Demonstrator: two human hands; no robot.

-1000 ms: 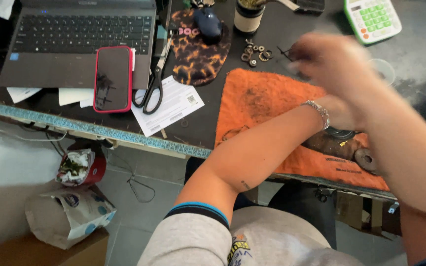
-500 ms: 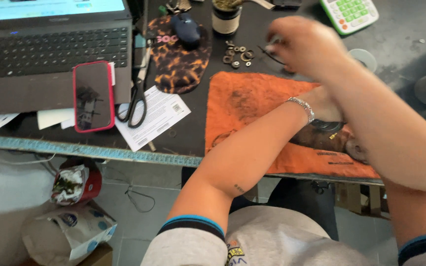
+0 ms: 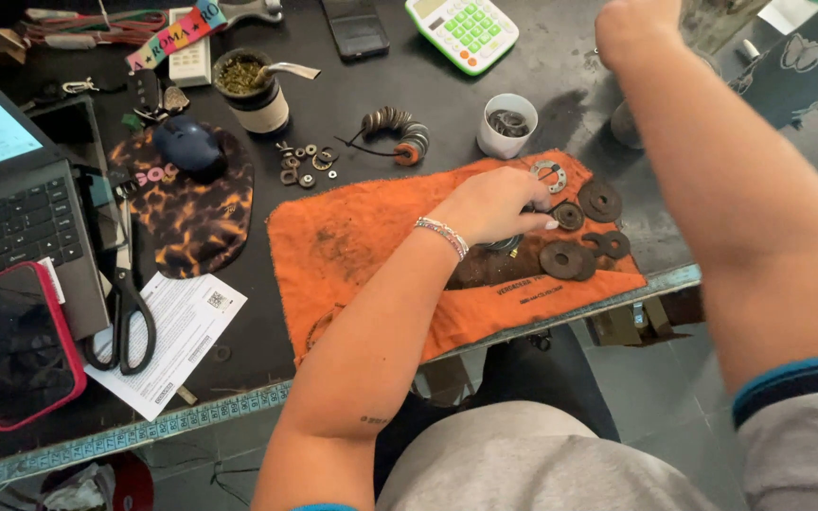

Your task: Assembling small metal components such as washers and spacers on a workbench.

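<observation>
Left hand (image 3: 492, 203) grip on dark discs (image 3: 568, 259) — white cup (image 3: 508, 126) of rings.

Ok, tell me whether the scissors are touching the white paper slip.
Touching. The head view shows the scissors lying across the left edge of the white paper slip, their black handles overlapping it with no gap.

Dark metal discs (image 3: 568, 259): several round, flat, rust-brown washers with centre holes, lying flat on the right end of the orange cloth (image 3: 371, 237), right of frame centre; one lies larger and lower, two more above it, one small one at the cloth's right edge. Silver ring (image 3: 549, 174): pale, flat, with small holes, at the cloth's upper edge. One small dark disc (image 3: 568, 216) touches the fingertips of the left hand (image 3: 499, 203).
</observation>
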